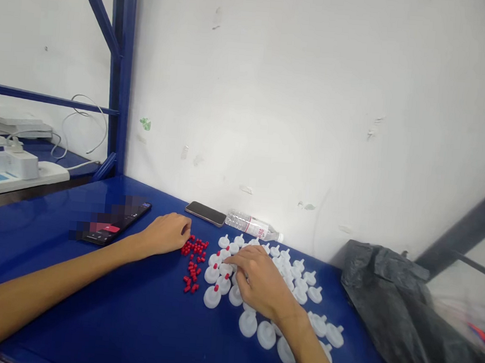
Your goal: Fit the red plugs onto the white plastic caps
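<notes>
My left hand (169,233) rests at the left edge of a loose pile of small red caps (193,270). Its fingers curl downward, and their tips are hidden, so I cannot make out what they hold. My right hand (258,278) reaches over many white round plastic pieces with short stems (248,323). The index finger is stretched toward a white piece beside the red caps, with the thumb apart from it. Several white pieces at the left side of the group, such as the nearest one (212,297), carry a red cap on the stem.
Against the wall lie a phone (205,213) and a clear plastic bottle (253,225). Another dark phone (115,224) with a lit screen is on the blue table (151,320) at left. A black plastic bag (388,305) sits at right; a power strip (54,173) is far left.
</notes>
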A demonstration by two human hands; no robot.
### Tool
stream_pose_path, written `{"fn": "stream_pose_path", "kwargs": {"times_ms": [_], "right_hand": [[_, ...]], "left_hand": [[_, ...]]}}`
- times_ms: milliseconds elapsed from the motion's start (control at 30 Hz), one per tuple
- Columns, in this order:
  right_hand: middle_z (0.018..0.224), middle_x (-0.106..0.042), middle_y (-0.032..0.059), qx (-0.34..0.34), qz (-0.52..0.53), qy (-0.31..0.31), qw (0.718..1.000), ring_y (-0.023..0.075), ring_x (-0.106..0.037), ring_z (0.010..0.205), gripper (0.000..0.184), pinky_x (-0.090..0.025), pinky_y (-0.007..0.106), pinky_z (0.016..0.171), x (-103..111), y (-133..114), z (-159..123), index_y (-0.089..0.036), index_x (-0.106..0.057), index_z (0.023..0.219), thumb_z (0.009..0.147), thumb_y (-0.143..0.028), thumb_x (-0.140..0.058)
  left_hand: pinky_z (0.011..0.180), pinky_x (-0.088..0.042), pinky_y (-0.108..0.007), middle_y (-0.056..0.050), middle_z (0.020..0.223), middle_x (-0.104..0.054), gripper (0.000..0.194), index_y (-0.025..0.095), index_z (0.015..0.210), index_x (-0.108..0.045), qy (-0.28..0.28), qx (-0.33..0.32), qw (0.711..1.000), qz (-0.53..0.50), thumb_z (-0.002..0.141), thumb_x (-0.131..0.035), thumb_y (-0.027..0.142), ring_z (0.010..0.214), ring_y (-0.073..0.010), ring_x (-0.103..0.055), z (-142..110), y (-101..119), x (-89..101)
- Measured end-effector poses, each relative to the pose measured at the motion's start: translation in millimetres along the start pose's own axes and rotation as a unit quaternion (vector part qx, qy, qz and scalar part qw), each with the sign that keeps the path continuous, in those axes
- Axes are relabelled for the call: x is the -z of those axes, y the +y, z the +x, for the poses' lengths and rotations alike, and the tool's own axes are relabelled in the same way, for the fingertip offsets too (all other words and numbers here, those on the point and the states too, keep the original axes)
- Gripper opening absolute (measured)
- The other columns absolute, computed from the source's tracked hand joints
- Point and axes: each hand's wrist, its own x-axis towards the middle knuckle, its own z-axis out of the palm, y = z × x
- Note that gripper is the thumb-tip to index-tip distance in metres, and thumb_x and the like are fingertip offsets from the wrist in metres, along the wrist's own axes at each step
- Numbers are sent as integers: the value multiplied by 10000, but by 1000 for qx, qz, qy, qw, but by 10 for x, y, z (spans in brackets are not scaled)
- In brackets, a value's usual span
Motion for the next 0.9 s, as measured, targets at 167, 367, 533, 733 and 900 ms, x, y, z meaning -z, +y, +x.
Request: {"fn": "stream_pose_path", "kwargs": {"times_ms": [167,367,533,733,900], "right_hand": [[1047,-833,29,-8,0,0,1000,240,-712,1054,430,-506,440,1051,-7,-19,-1,-252,-812,1138,882,-67,-521],[1069,-820,20,-10,-1,3,1000,237,-701,1070,433,-487,454,1073,-7,-43,-10,-269,-801,1125,884,-54,-513],[1098,-817,6,-7,-3,-1,1000,230,-699,1093,398,-499,446,1061,-20,-41,-13,-273,-801,1117,909,-79,-523],[1026,-807,-15,-5,-13,-4,1000,219,-698,1066,368,-510,445,1075,-21,-44,4,-293,-821,1005,891,-70,-551],[1276,-787,52,-31,-33,12,999,265,-677,1222,363,-476,537,1158,-35,-55,14,-267,-760,1266,1045,-205,-479]], "left_hand": [[932,-643,-486,-83,1237,-741,299,186,1230,-699,1,0,1000,-3,1032,-709,409,1065,-256,-736,-2,5,1],[928,-644,-486,-83,1233,-741,303,184,1232,-698,2,0,1000,-9,1032,-709,412,1061,-256,-737,1,9,4],[922,-645,-482,-81,1227,-742,304,184,1231,-697,1,-4,1000,-6,1032,-709,413,1054,-254,-738,2,3,-4],[924,-645,-483,-81,1227,-743,303,184,1229,-698,-2,-3,1000,-1,1032,-709,413,1055,-254,-738,-7,7,-1],[916,-647,-478,-80,1217,-745,304,183,1228,-698,4,4,1000,-5,1033,-708,416,1043,-251,-741,1,7,-6]]}}
